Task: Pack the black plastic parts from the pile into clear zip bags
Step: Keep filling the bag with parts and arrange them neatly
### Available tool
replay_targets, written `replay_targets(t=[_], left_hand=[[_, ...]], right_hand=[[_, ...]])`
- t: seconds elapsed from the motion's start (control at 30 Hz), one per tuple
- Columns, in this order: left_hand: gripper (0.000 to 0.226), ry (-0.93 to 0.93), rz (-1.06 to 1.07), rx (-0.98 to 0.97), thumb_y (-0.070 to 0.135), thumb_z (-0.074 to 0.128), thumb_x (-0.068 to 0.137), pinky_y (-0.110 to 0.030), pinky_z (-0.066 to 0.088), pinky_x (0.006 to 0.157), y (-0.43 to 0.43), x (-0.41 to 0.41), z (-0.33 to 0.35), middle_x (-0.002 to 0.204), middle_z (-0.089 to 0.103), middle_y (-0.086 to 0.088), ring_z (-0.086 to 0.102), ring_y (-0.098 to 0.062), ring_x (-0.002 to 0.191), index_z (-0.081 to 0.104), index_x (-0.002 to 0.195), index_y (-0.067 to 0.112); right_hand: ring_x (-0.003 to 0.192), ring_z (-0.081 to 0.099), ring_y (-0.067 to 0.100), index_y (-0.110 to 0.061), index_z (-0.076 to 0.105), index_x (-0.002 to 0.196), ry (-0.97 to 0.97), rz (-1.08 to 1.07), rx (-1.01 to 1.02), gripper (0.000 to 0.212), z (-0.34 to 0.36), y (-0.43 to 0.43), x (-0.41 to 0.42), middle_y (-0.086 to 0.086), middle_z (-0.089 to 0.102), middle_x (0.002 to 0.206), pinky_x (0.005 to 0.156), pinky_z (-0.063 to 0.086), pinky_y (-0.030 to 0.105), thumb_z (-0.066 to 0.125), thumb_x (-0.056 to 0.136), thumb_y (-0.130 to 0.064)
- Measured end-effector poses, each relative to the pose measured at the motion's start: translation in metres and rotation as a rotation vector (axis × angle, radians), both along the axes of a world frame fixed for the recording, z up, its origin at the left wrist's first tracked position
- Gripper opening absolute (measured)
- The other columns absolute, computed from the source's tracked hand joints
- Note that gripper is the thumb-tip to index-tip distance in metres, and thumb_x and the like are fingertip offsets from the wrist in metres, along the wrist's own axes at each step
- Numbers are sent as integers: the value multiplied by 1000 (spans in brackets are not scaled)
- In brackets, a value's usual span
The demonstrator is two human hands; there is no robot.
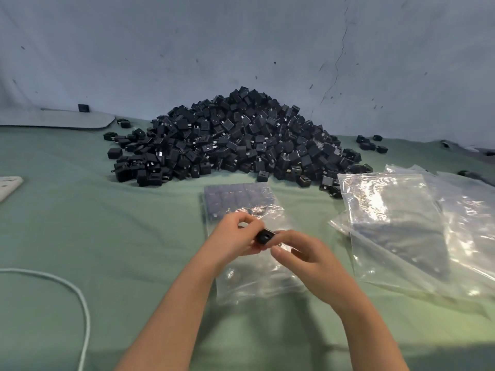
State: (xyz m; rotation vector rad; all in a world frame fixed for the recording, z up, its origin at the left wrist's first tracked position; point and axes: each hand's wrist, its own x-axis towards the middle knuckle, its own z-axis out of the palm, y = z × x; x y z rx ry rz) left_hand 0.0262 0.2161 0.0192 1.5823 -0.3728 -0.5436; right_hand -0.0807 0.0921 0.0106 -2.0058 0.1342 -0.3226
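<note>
A big pile of black plastic parts [235, 140] lies on the green cloth against the back wall. In front of it a clear zip bag [241, 199] lies flat, its far half filled with rows of black parts. Above the bag's near half both hands meet on one black part [265, 236]. My left hand [235, 234] pinches it from the left, and my right hand [302, 253] holds it from the right with curled fingers. The bag's open end is partly hidden under my hands.
A stack of clear zip bags [401, 218] lies to the right. Loose black parts [371, 143] are scattered at the back right. A white cable [80, 295] curves at the left, and a white object [8, 184] sits at the left edge.
</note>
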Motion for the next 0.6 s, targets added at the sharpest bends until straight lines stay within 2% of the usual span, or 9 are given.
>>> replay_targets(t=[0.07, 0.13, 0.23, 0.3, 0.33, 0.4, 0.5, 0.57, 0.6], left_hand=[[9, 5, -13, -2, 14, 55, 91, -22, 57, 64, -3, -7, 0, 78, 70, -9, 71, -17, 67, 61, 89, 7], [12, -33, -17, 15, 19, 51, 95, -26, 58, 72, -7, -13, -2, 88, 69, -8, 70, -16, 74, 60, 92, 11], [20, -435, -71, 245, 39, 58, 90, -26, 50, 84, -4, -21, -12, 102, 63, 6, 62, -8, 90, 58, 101, 23], [35, -672, -250, 488, 48, 63, 83, -23, 41, 89, 1, -25, -20, 109, 55, 11, 51, -6, 102, 56, 111, 27], [38, -754, -335, 602, 47, 63, 83, -25, 39, 91, 1, -27, -24, 113, 53, 9, 47, -9, 107, 55, 114, 27], [27, -844, -376, 713, 36, 58, 87, -31, 40, 92, -1, -29, -26, 114, 54, 3, 48, -17, 110, 57, 112, 24], [8, -831, -223, 625, 22, 50, 89, -30, 44, 77, -4, -26, -20, 97, 60, 2, 57, -21, 97, 57, 91, 24], [11, -778, -145, 551, 19, 50, 89, -30, 46, 78, -5, -22, -14, 98, 64, 1, 59, -20, 94, 60, 92, 23], [12, -760, -121, 518, 19, 51, 90, -30, 47, 79, -5, -20, -10, 99, 66, 0, 59, -19, 93, 62, 95, 22]], right_hand=[[110, 56, 1, -39, 70, 92, 5, -8, -87, 19, 2, 3, -7, -17, 66, 108, 94, 39, 22, 64, 90, -20], [108, 52, -7, -45, 67, 97, -13, -81, -176, 24, 4, 4, -14, -19, 62, 107, 91, 35, 9, 63, 89, -22], [104, 57, 3, -37, 67, 102, -68, -256, -131, 27, 5, -2, -25, -10, 63, 110, 88, 44, 17, 61, 90, -14], [101, 62, 9, -29, 71, 98, -102, -332, 0, 27, 6, -5, -32, 1, 65, 113, 83, 46, 14, 59, 90, -7], [101, 63, 10, -28, 72, 97, -103, -335, 48, 27, 7, -4, -35, 3, 65, 113, 82, 46, 14, 58, 90, -6], [101, 63, 8, -28, 74, 96, -80, -293, 79, 26, 7, 2, -40, 4, 64, 114, 87, 46, 17, 59, 91, -7], [99, 60, 3, -37, 73, 87, -2, -205, -55, 32, 9, 15, -44, -2, 61, 108, 89, 45, 17, 59, 90, -7], [104, 56, 2, -43, 69, 87, 66, -167, -197, 34, 6, 22, -42, -12, 56, 104, 91, 42, 17, 58, 91, -12], [107, 54, 3, -42, 69, 93, 101, -162, -264, 30, 4, 24, -40, -15, 52, 105, 93, 39, 16, 57, 92, -15]])
